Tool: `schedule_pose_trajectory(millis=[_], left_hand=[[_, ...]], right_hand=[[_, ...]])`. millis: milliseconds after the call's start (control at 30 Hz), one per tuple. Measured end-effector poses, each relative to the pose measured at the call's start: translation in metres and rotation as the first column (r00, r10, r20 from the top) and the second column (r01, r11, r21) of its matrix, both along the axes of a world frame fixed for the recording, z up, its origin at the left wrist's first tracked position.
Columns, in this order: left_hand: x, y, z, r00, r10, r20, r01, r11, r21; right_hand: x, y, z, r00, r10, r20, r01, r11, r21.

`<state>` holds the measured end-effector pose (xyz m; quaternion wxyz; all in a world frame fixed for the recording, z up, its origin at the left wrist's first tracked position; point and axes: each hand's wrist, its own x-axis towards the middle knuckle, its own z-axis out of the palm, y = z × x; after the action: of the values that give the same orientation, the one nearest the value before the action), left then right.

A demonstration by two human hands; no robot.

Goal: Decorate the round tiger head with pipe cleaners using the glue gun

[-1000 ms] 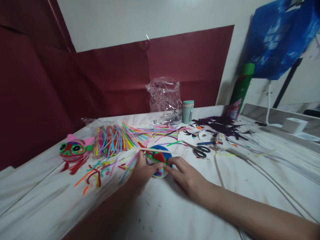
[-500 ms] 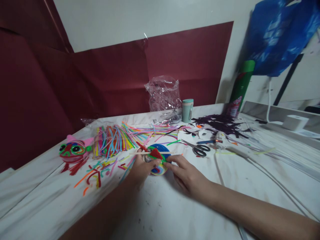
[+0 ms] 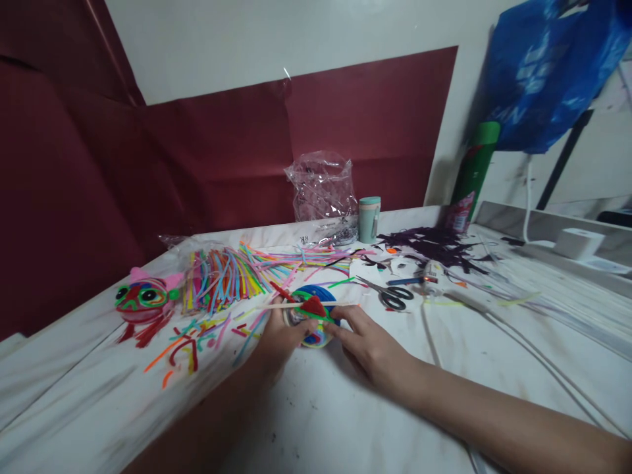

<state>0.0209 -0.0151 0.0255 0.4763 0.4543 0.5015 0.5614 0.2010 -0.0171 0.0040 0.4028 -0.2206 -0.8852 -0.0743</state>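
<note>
Both hands meet over a small colourful craft piece (image 3: 316, 309) made of blue, red, green and yellow strips, on the white table (image 3: 345, 408). My left hand (image 3: 281, 336) has its fingers closed on the piece's left side, with a thin wooden stick (image 3: 281, 305) running across the piece above the fingers. My right hand (image 3: 368, 342) pinches the piece's right edge with thumb and fingertips. A red triangular bit (image 3: 312, 305) sits on top of the piece.
A bundle of coloured strips (image 3: 237, 273) and loose cut bits lie to the left. A pink and red craft face (image 3: 143, 297) sits further left. Scissors (image 3: 392, 295), a glue gun (image 3: 432, 273), purple scraps (image 3: 434, 243), a teal cup (image 3: 369, 219) and a clear plastic bag (image 3: 323, 197) lie behind.
The piece was lifted and turned slightly between both hands; the red bit now shows on top. The hands stayed in nearly the same spot.
</note>
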Motion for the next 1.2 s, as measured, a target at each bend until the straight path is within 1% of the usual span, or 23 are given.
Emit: schedule_pose_trajectory(millis=[167,333,400,533,633,700,767,833,967,1067,1200], left_hand=[[-0.002,0.003,-0.001,0.998,-0.057,-0.025,0.055,0.996,-0.075],[-0.003,0.011,-0.007,1.0,-0.021,0.009,0.021,0.999,-0.029],[-0.002,0.012,-0.008,1.0,-0.012,-0.012,0.012,1.0,-0.024],[0.0,0.012,-0.006,0.997,0.046,-0.068,-0.05,0.997,-0.053],[0.003,0.008,-0.004,0.997,0.071,-0.043,-0.073,0.996,-0.059],[0.004,0.005,-0.003,0.998,0.056,-0.026,-0.057,0.997,-0.053],[0.005,0.003,-0.002,0.999,0.021,-0.035,-0.024,0.998,-0.065],[0.005,0.002,-0.002,0.998,-0.017,-0.057,0.013,0.997,-0.071],[0.008,-0.001,-0.002,0.995,-0.065,-0.076,0.064,0.998,-0.021],[0.012,-0.004,-0.003,0.994,-0.082,-0.066,0.085,0.996,0.036],[0.016,-0.006,-0.004,0.994,-0.063,-0.092,0.07,0.995,0.076]], right_hand=[[-0.001,-0.001,-0.003,1.0,0.006,-0.027,-0.007,0.999,-0.05],[-0.004,-0.001,-0.001,1.0,0.003,-0.006,-0.003,0.999,-0.047],[-0.004,0.0,-0.001,0.998,0.024,-0.063,-0.03,0.996,-0.086],[-0.004,0.002,-0.003,0.96,0.034,-0.278,-0.097,0.972,-0.215],[-0.004,0.003,-0.004,0.93,-0.017,-0.366,-0.108,0.941,-0.32],[-0.004,0.004,-0.003,0.916,-0.085,-0.392,-0.096,0.903,-0.42],[-0.005,0.005,0.0,0.905,-0.153,-0.396,-0.082,0.852,-0.517],[-0.006,0.005,0.003,0.896,-0.211,-0.39,-0.066,0.807,-0.587],[-0.009,0.004,0.005,0.879,-0.303,-0.369,-0.025,0.743,-0.669],[-0.011,0.003,0.005,0.871,-0.328,-0.365,-0.018,0.722,-0.692],[-0.012,0.002,0.005,0.878,-0.318,-0.357,-0.017,0.726,-0.688]])
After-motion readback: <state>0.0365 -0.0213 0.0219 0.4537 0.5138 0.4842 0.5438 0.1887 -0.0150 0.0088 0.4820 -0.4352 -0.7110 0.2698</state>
